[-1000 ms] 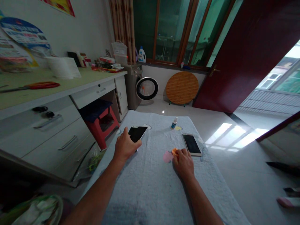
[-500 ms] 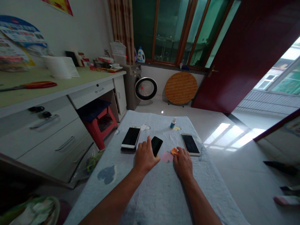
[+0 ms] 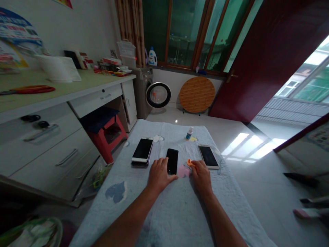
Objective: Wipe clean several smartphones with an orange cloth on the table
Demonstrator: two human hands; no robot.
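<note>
A black smartphone lies screen up on the light blue cloth cover in front of me. My left hand grips it, fingers along its left edge and thumb at its bottom edge. In my right hand a small orange cloth is pinched between thumb and fingers, just right of that phone. Beyond my right hand lies a smartphone with a pale frame, its screen dark. To the left, a white smartphone rests on top of another dark one. A small spray bottle stands upright farther back.
The cover spreads over the table with heart prints. A red stool and a white desk stand at the left. Behind are a washing machine with its door open and a round wooden tabletop against the wall.
The black phone has turned from a slant to nearly straight. My left index finger has come down from its raised pose to the phone's edge. The orange cloth now sticks out past my right fingertips.
</note>
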